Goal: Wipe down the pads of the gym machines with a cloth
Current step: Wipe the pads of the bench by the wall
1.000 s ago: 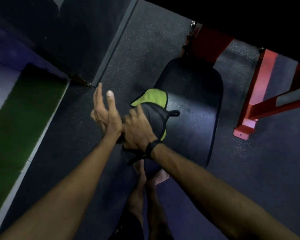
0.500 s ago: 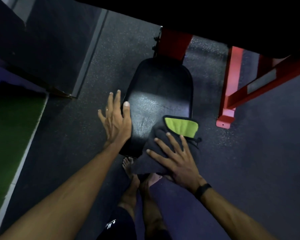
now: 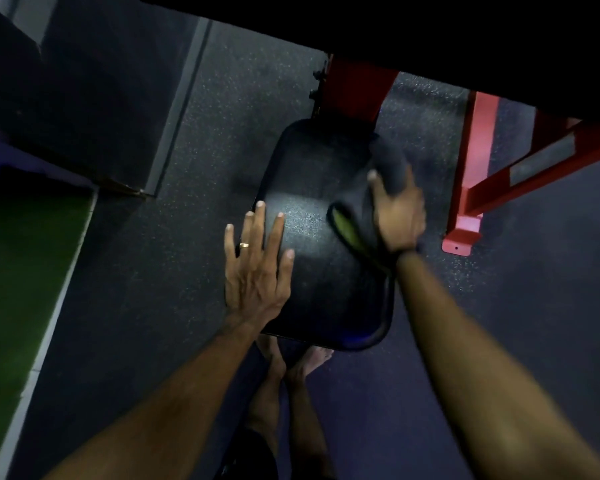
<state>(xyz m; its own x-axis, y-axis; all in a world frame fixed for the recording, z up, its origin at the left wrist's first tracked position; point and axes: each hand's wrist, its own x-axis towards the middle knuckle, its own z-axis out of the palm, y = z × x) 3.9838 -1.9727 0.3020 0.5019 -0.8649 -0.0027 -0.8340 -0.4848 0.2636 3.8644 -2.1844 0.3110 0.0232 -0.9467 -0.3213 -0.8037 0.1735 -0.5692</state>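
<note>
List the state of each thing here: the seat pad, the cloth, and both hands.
Seat pad: bare and dark, lit by a bright patch near its middle.
Cloth: bunched in the right hand at the pad's right edge, blurred, green side showing below.
Right hand: fingers curled round the cloth.
Left hand: fingers straight and spread, lying on the pad's left edge.
</note>
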